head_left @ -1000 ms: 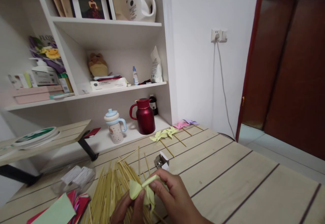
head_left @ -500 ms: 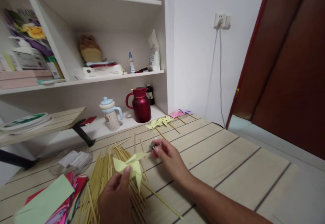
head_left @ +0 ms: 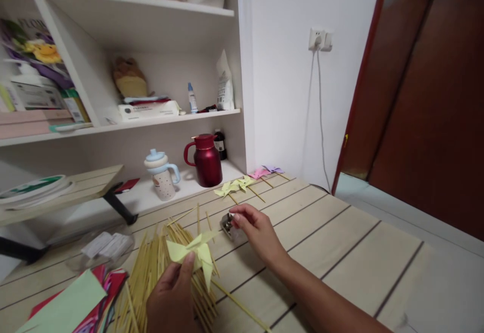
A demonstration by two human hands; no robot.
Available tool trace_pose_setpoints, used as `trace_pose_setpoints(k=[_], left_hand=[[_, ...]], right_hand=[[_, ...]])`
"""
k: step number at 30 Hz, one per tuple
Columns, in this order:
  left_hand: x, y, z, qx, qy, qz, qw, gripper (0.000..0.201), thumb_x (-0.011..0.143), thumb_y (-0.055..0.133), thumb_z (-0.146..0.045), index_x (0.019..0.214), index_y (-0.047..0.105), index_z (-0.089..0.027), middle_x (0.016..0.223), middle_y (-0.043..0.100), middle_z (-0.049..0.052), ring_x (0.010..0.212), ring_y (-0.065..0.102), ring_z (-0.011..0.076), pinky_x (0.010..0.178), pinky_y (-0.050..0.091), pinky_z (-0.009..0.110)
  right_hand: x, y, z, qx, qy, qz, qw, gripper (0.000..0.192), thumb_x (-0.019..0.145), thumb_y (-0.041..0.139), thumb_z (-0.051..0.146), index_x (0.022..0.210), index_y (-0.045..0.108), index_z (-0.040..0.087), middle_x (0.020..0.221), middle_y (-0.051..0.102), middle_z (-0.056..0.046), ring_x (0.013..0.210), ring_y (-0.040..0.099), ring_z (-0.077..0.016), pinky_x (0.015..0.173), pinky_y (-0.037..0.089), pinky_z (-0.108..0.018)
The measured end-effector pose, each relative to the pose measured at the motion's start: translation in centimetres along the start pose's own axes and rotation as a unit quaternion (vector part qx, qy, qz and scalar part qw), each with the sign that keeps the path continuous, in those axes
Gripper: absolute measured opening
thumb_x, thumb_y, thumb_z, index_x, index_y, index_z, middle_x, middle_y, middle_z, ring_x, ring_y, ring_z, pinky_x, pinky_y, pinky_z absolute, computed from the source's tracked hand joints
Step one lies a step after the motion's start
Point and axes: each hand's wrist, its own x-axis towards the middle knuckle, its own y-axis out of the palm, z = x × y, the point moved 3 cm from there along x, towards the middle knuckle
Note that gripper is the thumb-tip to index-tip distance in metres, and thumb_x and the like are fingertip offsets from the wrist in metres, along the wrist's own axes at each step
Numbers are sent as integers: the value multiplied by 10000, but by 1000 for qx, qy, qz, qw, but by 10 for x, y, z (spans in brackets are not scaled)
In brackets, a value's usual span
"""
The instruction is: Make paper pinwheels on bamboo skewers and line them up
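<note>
My left hand (head_left: 174, 292) pinches a pale yellow paper pinwheel (head_left: 204, 257) between thumb and fingers, above a spread of thin bamboo sticks (head_left: 149, 262). My right hand (head_left: 259, 232) is to the right of it, its thumb and fingertips drawn together over a small open metal box (head_left: 227, 224) on the table. Something clear shows beneath those fingers. Whatever they pinch is too small to make out. Beyond the right hand lie two yellow pinwheels (head_left: 234, 186) on sticks, then a pink pinwheel (head_left: 260, 173) and a purple pinwheel (head_left: 273, 169).
Coloured paper sheets (head_left: 71, 303) are stacked at the front left, near a clear container (head_left: 106, 247) with white packets. A patterned cup (head_left: 163, 179) and a red jug (head_left: 207, 161) stand on the low shelf behind the slatted table (head_left: 340, 237). A small raised stand (head_left: 94, 177) is at left.
The view has shifted slightly. My right hand's fingers have come up a little off the metal box, showing more of it. My left hand keeps its hold on the yellow pinwheel.
</note>
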Motion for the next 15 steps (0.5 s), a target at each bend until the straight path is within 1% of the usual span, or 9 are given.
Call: trace_pose_setpoints(k=[1, 2, 5, 7, 8, 10, 12, 13, 15], left_hand=[[0, 1, -1, -9, -8, 8, 1000, 348, 678, 673, -533, 787, 739, -208, 697, 751, 8, 718, 680, 239, 676, 492, 318], [-1, 2, -2, -15, -12, 10, 1000, 341, 670, 672, -526, 771, 737, -207, 686, 749, 11, 704, 681, 238, 667, 495, 316], [0, 2, -4, -22, -4, 8, 1000, 334, 622, 700, -527, 713, 726, -207, 651, 737, 7, 676, 671, 229, 649, 494, 305], [2, 2, -2, -31, -4, 16, 999, 362, 593, 715, -551, 692, 722, -203, 650, 734, 10, 705, 672, 235, 665, 498, 305], [3, 2, 0, -33, -5, 27, 999, 382, 580, 723, -562, 697, 726, -199, 658, 736, 14, 718, 674, 241, 673, 499, 310], [2, 3, 2, -22, 4, 40, 999, 416, 565, 736, -583, 715, 739, -195, 658, 735, 17, 717, 671, 243, 676, 493, 314], [-1, 4, 1, -18, 26, 31, 999, 412, 566, 742, -584, 709, 746, -198, 643, 730, 16, 700, 663, 238, 670, 481, 310], [-2, 5, 1, -24, 33, 22, 999, 399, 567, 746, -575, 702, 748, -200, 643, 730, 15, 699, 662, 239, 669, 476, 310], [-4, 6, 3, -36, 41, 7, 998, 379, 563, 754, -557, 698, 750, -203, 662, 737, 15, 722, 667, 250, 684, 474, 318]], right_hand=[[-2, 4, -1, 17, 9, 24, 1000, 294, 857, 627, 416, 1006, 687, 169, 800, 678, -36, 748, 620, -186, 707, 492, -317], [-4, 7, -2, 49, 34, 51, 997, 315, 838, 660, 422, 1036, 680, 177, 853, 679, -40, 788, 619, -187, 734, 489, -320], [-11, 13, -7, 114, 104, 96, 983, 370, 824, 689, 450, 1095, 666, 199, 960, 672, -48, 897, 618, -195, 824, 477, -341], [-15, 17, -7, 137, 133, 116, 975, 398, 801, 714, 458, 1107, 666, 208, 1009, 664, -53, 950, 618, -201, 878, 467, -357], [-18, 20, -6, 147, 143, 123, 971, 430, 766, 748, 448, 1116, 665, 212, 1038, 655, -57, 971, 616, -205, 897, 464, -363], [-23, 26, -5, 164, 159, 130, 965, 567, 645, 838, 386, 1153, 648, 221, 1084, 629, -62, 1001, 607, -216, 902, 471, -368], [-28, 32, -3, 175, 180, 134, 959, 721, 543, 880, 307, 1209, 613, 235, 1052, 621, -54, 989, 608, -223, 864, 486, -362], [-30, 35, -3, 177, 190, 138, 956, 752, 527, 881, 289, 1223, 602, 240, 1002, 626, -41, 962, 614, -220, 843, 487, -355], [-34, 39, -1, 179, 197, 149, 952, 698, 546, 871, 306, 1190, 612, 230, 891, 632, -14, 890, 623, -205, 815, 476, -335]])
